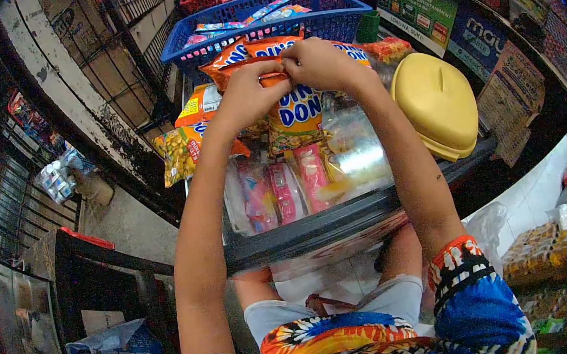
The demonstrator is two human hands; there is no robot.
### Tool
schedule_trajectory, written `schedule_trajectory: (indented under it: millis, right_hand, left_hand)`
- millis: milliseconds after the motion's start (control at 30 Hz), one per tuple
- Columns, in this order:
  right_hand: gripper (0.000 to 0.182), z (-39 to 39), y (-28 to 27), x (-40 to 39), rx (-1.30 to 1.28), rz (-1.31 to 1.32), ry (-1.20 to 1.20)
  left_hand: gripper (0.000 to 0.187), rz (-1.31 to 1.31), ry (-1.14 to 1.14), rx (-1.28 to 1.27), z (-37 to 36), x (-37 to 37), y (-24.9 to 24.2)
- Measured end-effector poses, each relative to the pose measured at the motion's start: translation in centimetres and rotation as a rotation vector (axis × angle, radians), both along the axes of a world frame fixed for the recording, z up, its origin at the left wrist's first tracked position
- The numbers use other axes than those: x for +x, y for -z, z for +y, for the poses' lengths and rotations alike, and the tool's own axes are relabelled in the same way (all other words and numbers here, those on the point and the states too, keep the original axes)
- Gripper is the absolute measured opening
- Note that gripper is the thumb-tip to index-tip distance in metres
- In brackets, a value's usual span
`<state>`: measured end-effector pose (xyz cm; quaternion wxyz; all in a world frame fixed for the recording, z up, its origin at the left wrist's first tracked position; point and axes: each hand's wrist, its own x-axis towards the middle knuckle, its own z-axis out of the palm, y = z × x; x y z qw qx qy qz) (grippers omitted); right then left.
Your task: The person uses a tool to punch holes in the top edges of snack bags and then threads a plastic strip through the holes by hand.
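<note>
Left hand (pixel 250 97): The grip was closed, thumb and fingers drawn together at the upper edge of an orange snack pack (pixel 298 120); some fingertips were hidden from view.
Right hand (pixel 321 66): Its grip was closed as well, pinching the same edge right beside the left hand.
Pack's place: The orange snack pack stood roughly upright between the forearms, toward the far part of the dark-edged surface (pixel 318 228), with "DON" in bold blue letters across its front.
Neighboring stock: Similar orange packs (pixel 233 56) clustered behind it, while a nut-printed pack (pixel 178 154) lay off to the left, near the left forearm.
Under the gloss: Pink packets (pixel 285 191) showed through a clear, shiny covering, nearer the person than the orange snack pack.
Right end: A yellow lidded container (pixel 437 105) sat just beyond the right forearm.
Baskets: A blue basket (pixel 339 25) of pink-and-blue packets (pixel 270 12) stood behind the orange packs, and a red basket (pixel 195 2) holding pink packs rose farther back.
Right-hand backdrop: A green poster (pixel 418 8) faced the goods.
Clothing: The person wore a multicolored patterned shirt (pixel 479 301) and pale shorts (pixel 272 316).
</note>
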<state>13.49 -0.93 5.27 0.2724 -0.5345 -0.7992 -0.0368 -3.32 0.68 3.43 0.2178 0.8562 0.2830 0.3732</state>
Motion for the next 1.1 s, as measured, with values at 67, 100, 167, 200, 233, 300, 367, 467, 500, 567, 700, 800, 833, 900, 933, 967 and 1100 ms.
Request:
schedule_trajectory:
  millis: [67, 100, 167, 200, 233, 300, 367, 467, 500, 567, 700, 800, 833, 900, 933, 967, 1100]
  right_hand:
    - [0.024, -0.12, 0.00, -0.03, -0.017, 0.003, 0.022]
    - [0.024, -0.19, 0.01, -0.01, -0.016, 0.004, 0.021]
    - [0.024, -0.27, 0.00, -0.07, -0.015, 0.029, 0.006]
    - [0.024, -0.22, 0.00, -0.10, -0.016, 0.029, 0.002]
    - [0.027, -0.19, 0.02, -0.11, -0.018, 0.023, 0.021]
    - [0.030, -0.18, 0.03, -0.12, -0.021, 0.017, 0.040]
    - [0.030, -0.21, -0.05, -0.05, -0.033, 0.033, 0.017]
    - [0.025, -0.11, 0.00, 0.01, -0.036, 0.015, 0.026]
    - [0.025, -0.07, 0.07, 0.03, -0.035, 0.016, 0.027]
    - [0.025, 0.02, 0.17, 0.06, -0.024, 0.032, 0.006]
    - [0.024, 0.00, 0.14, 0.06, -0.019, 0.011, 0.003]
    - [0.024, 0.02, 0.17, 0.07, -0.017, 0.004, 0.026]
    - [0.024, 0.03, 0.17, 0.07, -0.017, 0.003, 0.023]
    - [0.024, 0.01, 0.17, 0.08, -0.017, 0.001, 0.020]
    - [0.024, 0.00, 0.19, 0.07, -0.013, 0.006, 0.013]
    - [0.024, -0.01, 0.20, 0.05, -0.008, 0.011, 0.005]
    - [0.024, -0.22, 0.00, -0.05, -0.005, -0.001, 0.022]
  left_hand:
    - [0.035, -0.008, 0.001, 0.010, 0.07, 0.07, 0.04]
    - [0.035, -0.019, 0.024, 0.003, 0.08, 0.13, 0.02]
    - [0.035, -0.030, 0.042, -0.003, 0.12, 0.05, 0.06]
    - [0.036, -0.016, 0.027, -0.025, 0.04, 0.00, -0.01]
    - [0.036, -0.003, 0.013, -0.047, -0.05, -0.04, -0.05]
    - [0.036, -0.011, 0.009, -0.033, -0.03, -0.02, -0.01]
    - [0.036, -0.018, 0.008, -0.017, 0.16, 0.03, 0.18]
    - [0.036, -0.013, -0.002, -0.034, 0.19, 0.03, 0.20]
    - [0.036, -0.008, -0.004, -0.036, 0.12, 0.01, 0.17]
    - [0.036, -0.003, -0.005, -0.038, 0.05, 0.04, 0.04]
    - [0.036, 0.001, 0.003, 0.013, 0.16, 0.06, 0.14]
    - [0.035, 0.007, 0.004, -0.025, -0.05, 0.11, -0.02]
    - [0.035, 0.006, 0.014, -0.042, -0.06, 0.11, -0.04]
    - [0.034, -0.001, 0.017, -0.030, -0.06, 0.11, -0.03]
    - [0.034, -0.007, 0.021, -0.019, -0.03, 0.11, 0.02]
    - [0.034, -0.008, 0.020, -0.019, -0.01, 0.11, 0.06]
    - [0.033, -0.011, 0.023, 0.024, 0.14, 0.06, 0.20]
